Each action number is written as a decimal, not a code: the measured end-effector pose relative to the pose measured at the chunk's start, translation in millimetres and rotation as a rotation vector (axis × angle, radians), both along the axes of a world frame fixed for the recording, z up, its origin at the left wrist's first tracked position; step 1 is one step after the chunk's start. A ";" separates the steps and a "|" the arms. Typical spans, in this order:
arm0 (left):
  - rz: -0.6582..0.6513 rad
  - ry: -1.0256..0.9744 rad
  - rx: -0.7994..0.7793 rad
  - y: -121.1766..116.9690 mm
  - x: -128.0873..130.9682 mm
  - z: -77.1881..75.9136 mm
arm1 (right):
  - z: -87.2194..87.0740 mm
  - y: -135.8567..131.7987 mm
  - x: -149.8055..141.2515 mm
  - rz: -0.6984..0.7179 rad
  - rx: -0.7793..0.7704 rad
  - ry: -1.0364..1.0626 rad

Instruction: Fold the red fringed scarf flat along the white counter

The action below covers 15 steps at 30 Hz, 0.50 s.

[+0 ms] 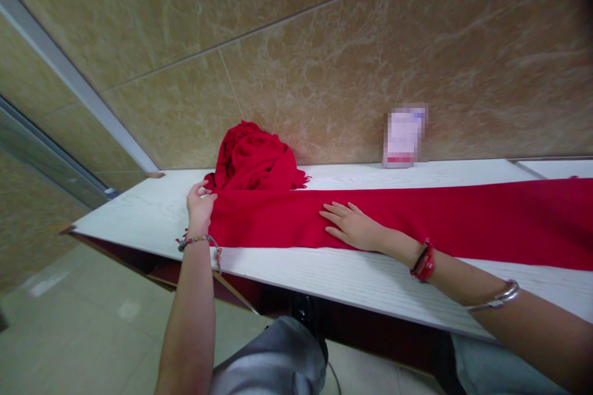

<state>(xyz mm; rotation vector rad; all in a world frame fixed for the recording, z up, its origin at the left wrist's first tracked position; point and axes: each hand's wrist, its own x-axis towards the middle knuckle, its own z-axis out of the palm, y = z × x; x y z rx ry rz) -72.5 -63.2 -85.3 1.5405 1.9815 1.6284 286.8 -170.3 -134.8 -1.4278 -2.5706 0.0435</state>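
Note:
A long red scarf point(486, 219) lies flat along the white table, running off the right side of the view. My left hand point(201, 202) is at its left end, thumb and fingers closed on the far corner of the cloth. Flat on the scarf's middle rests my right hand point(354, 226), fingers spread and palm down. Just behind the left end sits a bunched heap of red fabric point(257, 160) with fringed edges. Whether this heap joins the flat scarf cannot be made out.
A blurred white and pink box point(404, 136) stands at the table's back edge by the brown marbled wall point(352, 74). The white tabletop point(134, 210) narrows to a corner at left. Dark shelving point(162, 271) is under it, and my knee point(278, 358) is at the front.

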 end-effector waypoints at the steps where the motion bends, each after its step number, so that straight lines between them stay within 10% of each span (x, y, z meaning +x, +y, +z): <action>1: 0.028 0.026 0.011 6.3 -0.1 -2.7 | 0.0 0.0 0.0 0.001 0.001 0.001; 9: 0.044 0.298 -0.025 45.9 -4.4 0.3 | 1.3 0.1 0.6 0.013 0.015 0.000; 15: 0.112 0.629 0.252 -1.0 31.7 5.9 | 0.7 1.0 1.2 0.018 0.012 0.014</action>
